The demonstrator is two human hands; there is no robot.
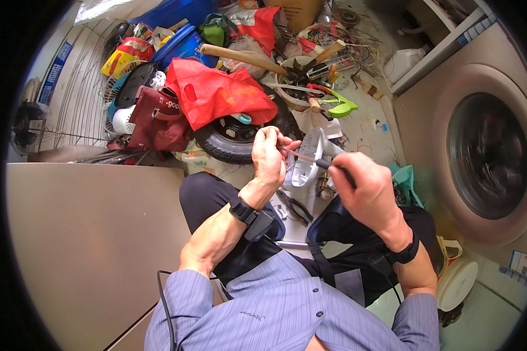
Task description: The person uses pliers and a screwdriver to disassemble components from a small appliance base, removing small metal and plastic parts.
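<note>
A screwdriver (325, 164) with a dark handle and a thin metal shaft is gripped in my right hand (370, 188). Its shaft points left, and its tip meets the fingers of my left hand (269, 157). That left hand is closed in a pinch around something small that I cannot make out. Just beyond the shaft is a white plastic housing (306, 167), partly hidden behind it. On the floor between my feet lie dark-handled pliers (295, 207), with small bits beside them.
A tyre (225, 145) lies ahead, partly under a red bag (214, 96). Wooden-handled tools (246, 59), a bright green tool (341, 107) and tangled wires clutter the floor beyond. A washing machine (413, 117) stands at right, a flat beige panel (93, 234) at left.
</note>
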